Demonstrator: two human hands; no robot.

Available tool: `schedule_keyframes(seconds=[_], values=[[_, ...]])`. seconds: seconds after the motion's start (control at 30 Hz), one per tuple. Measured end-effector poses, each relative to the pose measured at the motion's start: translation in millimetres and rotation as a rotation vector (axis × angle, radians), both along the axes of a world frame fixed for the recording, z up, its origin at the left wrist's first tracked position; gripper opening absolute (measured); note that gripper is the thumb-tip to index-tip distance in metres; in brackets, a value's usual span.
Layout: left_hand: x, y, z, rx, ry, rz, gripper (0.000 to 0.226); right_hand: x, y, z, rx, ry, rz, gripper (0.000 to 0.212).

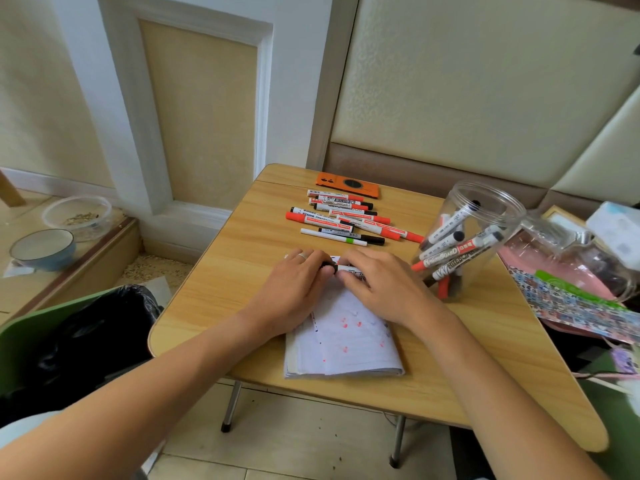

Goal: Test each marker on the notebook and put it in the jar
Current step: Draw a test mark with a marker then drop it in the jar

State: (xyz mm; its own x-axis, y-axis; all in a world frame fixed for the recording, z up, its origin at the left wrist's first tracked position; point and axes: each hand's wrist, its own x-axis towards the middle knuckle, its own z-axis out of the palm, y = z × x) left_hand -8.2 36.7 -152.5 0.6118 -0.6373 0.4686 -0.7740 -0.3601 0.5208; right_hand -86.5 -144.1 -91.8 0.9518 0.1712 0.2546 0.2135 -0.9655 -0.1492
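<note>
Both my hands hold one white marker [346, 269] with a black cap just above the top of the open notebook [346, 344]. My left hand [294, 289] grips the black cap end. My right hand [377, 282] grips the white barrel. The notebook page carries red dots and a few black marks. A clear plastic jar [474, 216] stands to the right of my hands with several red and black markers inside. Several loose markers [343, 220] lie in a pile at the back of the wooden table [221, 282].
An orange phone [346, 184] lies behind the marker pile. Clutter with a patterned strip [571, 299] and plastic packaging crowds the table's right side. A bin with a black bag [76, 334] stands left of the table; bowls [45, 247] sit on a low ledge.
</note>
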Motion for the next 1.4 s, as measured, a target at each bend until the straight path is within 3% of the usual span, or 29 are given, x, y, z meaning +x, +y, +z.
schedule_keyframes(seconds=[0.13, 0.47, 1.0, 1.4], values=[[3.3, 0.1, 4.4, -0.056, 0.132, -0.016, 0.034, -1.2, 5.4, -8.4, -0.049, -0.089, -0.004, 0.015], [3.9, -2.0, 3.1, -0.019, 0.091, 0.037, 0.018, 0.6, 13.8, -17.1, 0.011, -0.051, -0.039, 0.024], [0.2, -0.1, 5.6, -0.003, 0.077, 0.039, 0.029, 1.3, 18.5, -19.6, -0.207, -0.045, -0.077, 0.036], [3.3, 0.9, 6.5, 0.047, 0.108, 0.03, 0.04, 3.8, 17.9, -24.8, -0.229, -0.013, -0.086, 0.038]])
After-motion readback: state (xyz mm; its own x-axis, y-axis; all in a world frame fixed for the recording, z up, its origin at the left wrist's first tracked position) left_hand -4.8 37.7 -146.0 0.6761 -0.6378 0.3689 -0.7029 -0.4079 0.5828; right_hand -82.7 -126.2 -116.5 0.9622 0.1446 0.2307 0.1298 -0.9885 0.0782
